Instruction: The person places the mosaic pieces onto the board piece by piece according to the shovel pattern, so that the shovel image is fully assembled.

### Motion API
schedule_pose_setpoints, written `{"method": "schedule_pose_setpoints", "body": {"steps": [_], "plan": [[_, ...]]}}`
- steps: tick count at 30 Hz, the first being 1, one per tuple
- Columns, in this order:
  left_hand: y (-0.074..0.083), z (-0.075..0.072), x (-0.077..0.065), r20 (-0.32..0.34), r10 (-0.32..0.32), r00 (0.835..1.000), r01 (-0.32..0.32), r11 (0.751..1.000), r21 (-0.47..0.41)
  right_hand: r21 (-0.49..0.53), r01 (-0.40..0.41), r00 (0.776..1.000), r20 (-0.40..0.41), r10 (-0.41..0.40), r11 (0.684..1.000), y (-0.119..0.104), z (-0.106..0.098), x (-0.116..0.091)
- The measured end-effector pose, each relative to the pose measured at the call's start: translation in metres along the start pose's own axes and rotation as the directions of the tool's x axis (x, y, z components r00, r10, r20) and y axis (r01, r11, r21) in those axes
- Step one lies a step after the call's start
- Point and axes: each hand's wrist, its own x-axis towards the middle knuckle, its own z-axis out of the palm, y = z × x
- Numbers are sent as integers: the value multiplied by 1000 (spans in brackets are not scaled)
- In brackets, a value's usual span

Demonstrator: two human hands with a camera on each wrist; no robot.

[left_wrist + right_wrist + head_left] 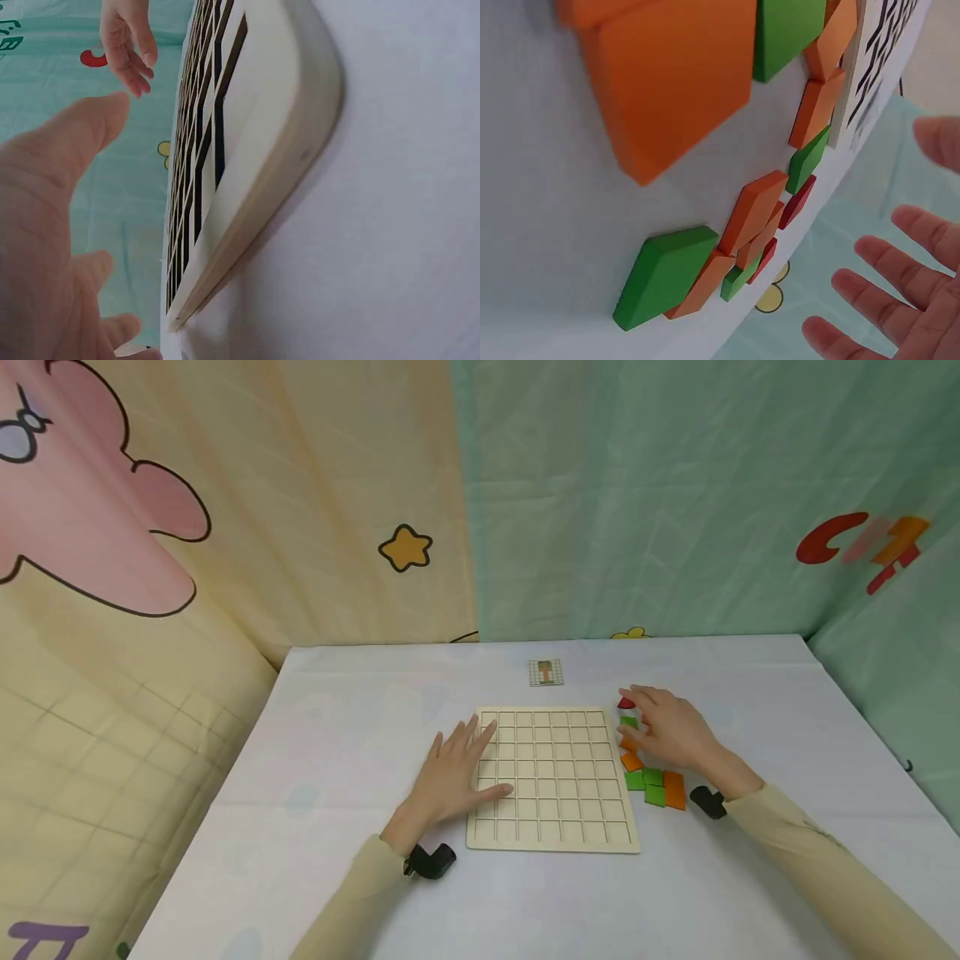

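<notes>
A pale wooden board point(558, 768) with a grid of square cells lies flat in front of me. My left hand point(452, 774) spreads its fingers over the board's left edge, thumb pointing inward. In the left wrist view the thumb point(90, 131) is beside the board's raised rim. To the right of the board, my right hand point(678, 732) hovers over flat coloured tiles, its fingers apart and holding nothing. Among those tiles are an orange piece point(679, 79), a green piece point(660, 277) and a red piece point(798, 202). In the head view the hand hides some of them.
A small card point(545, 672) printed with a grid and a coloured figure lies behind the board. White cloth point(337, 735) covers the table, and patterned curtains point(660, 510) hang along its back and sides. Each wrist wears a black camera point(431, 862).
</notes>
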Motion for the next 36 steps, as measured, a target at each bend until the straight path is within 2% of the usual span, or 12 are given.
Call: {"method": "schedule_pose_setpoints", "body": {"steps": [5, 10, 16, 25, 31, 36], "plan": [[0, 8, -13, 46, -40, 998, 45, 992, -114, 49, -56, 998, 15, 55, 997, 7, 2, 10], [0, 11, -17, 63, -26, 998, 34, 990, -136, 26, -81, 995, 63, 80, 996, 15, 4, 21], [-2, 15, -20, 70, 12, 997, -1, 988, -152, -7, -44, 991, 127, 45, 999, 20, 5, 32], [1, 26, -24, 2, 9, 1000, -9, 996, -83, -66, -19, 982, 186, 31, 998, 23, 8, 38], [7, 34, -26, -23, 6, 1000, -7, 1000, -28, -170, -2, 985, 168, 31, 985, 24, 9, 41], [8, 35, -26, -38, 15, 999, -15, 1000, -16, -200, 14, 989, 149, 17, 980, 25, 10, 43]]}}
